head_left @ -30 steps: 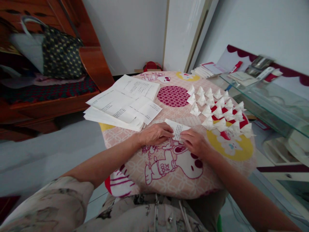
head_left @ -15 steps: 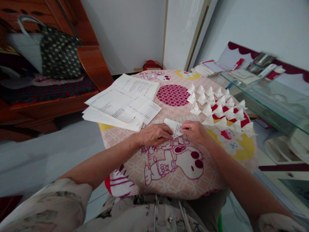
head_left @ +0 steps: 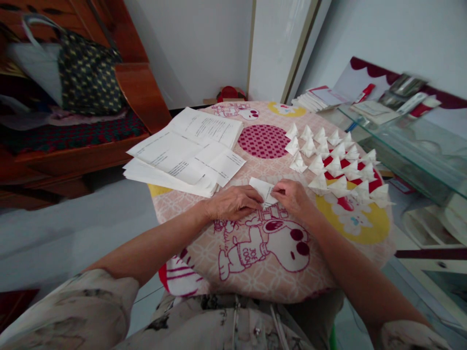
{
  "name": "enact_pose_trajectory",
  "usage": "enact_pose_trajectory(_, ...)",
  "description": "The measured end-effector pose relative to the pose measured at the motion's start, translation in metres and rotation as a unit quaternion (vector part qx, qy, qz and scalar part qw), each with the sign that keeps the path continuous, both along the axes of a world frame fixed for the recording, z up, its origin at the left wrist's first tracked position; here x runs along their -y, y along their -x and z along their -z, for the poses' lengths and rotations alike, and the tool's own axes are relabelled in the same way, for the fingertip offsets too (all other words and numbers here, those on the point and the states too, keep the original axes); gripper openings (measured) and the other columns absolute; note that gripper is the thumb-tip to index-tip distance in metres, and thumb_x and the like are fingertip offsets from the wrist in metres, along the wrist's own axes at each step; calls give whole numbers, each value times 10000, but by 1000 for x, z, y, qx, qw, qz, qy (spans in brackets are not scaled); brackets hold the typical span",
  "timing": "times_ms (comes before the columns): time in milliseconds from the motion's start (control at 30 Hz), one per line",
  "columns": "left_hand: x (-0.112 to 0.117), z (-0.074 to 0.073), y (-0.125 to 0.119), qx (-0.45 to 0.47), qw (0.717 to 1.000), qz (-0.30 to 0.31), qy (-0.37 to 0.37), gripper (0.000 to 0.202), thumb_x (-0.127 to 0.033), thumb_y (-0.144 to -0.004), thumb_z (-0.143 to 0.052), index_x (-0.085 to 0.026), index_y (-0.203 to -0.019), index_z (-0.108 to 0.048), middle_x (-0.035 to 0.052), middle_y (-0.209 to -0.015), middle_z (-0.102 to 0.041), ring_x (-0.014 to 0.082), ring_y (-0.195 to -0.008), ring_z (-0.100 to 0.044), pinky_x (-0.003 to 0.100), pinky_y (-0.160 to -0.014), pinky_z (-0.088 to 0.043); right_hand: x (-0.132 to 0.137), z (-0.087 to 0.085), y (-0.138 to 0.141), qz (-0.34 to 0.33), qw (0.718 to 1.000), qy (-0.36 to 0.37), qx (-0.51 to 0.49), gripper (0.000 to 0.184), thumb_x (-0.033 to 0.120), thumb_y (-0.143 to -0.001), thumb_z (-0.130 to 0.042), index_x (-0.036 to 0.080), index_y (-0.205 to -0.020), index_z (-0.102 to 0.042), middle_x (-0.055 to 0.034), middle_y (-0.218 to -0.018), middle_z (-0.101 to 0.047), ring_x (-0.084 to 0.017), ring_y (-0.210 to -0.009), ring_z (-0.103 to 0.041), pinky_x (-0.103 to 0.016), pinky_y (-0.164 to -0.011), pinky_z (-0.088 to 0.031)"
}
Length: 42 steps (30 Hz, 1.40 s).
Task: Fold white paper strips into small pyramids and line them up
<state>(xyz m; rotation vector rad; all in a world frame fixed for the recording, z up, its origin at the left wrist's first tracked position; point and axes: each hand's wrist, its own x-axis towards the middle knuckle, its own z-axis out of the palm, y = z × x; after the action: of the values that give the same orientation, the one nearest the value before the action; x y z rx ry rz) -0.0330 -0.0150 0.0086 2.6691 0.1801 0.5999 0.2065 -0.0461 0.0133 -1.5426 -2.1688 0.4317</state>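
Note:
A small strip of printed white paper (head_left: 263, 188) lies on the cartoon-print tablecloth (head_left: 262, 262) between my hands. My left hand (head_left: 233, 201) presses its fingers down on the strip's near left end. My right hand (head_left: 292, 194) is closed over the strip's right part, folding it toward the left. Right of my hands, several small folded paper triangles (head_left: 337, 167) stand in rows on the cloth. A stack of printed sheets (head_left: 186, 155) lies on the table's left side.
A glass counter (head_left: 412, 141) with booklets and small items runs along the right. A wooden bench (head_left: 73, 146) with a patterned bag (head_left: 89, 73) stands at the left. A red object (head_left: 229, 93) lies on the floor by the far wall.
My right hand has moved up and left over the paper strip, folding its right end across. The left hand has stayed pressed on the strip.

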Motion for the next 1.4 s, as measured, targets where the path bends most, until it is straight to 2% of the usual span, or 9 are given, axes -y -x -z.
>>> enact_pose_trajectory(133, 1, -1, 0, -12, 1000, -1, 17, 232, -128, -933, -539, -181, -1064, -722, 107, -1129, -724, 221, -1077, -654, 364, -967, -524, -1, 3, 1, 11, 1000, 2, -3, 143, 138, -834, -663, 185, -699, -650, -43, -739, -661, -176, -715, -581, -295, -698, -404)
enact_pose_trajectory(433, 1, 1, 0, -45, 998, -27, 19, 189, -149, -889, -581, -165, -1056, -668, 150, -1375, -621, 270, -1199, -603, 431, -1027, -500, 0, 4, 4, 18, 1000, -3, 6, 124, 150, -826, -654, 180, -706, -643, -59, -755, -652, -197, -749, -581, -313, -718, -404)
enact_pose_trajectory(833, -1, 1, 2, -33, 998, -8, 58, 227, -152, -875, -617, -173, -1095, -670, 136, -1278, -672, 261, -1203, -608, 431, -1042, -496, -1, 11, 5, 24, 999, -22, 26, 120, 149, -825, -638, 182, -710, -639, -66, -770, -648, -203, -770, -562, -320, -735, -402)
enact_pose_trajectory(967, -1, 0, 3, -34, 997, -16, 65, 318, -152, -873, -621, -166, -1190, -640, 139, -1234, -678, 257, -1188, -612, 431, -1045, -497, -2, 11, 4, 18, 999, -22, 28, 117, 146, -825, -637, 183, -715, -642, -65, -769, -645, -205, -775, -563, -321, -737, -401)
enact_pose_trajectory(1400, 1, 2, 4, -49, 999, -8, 5, 407, -186, -932, -560, -247, -1322, -659, 122, -1286, -667, 260, -1190, -601, 444, -1039, -501, -2, 12, 6, 26, 999, -16, 19, 119, 139, -828, -645, 174, -714, -642, -68, -779, -657, -203, -776, -570, -318, -745, -405)
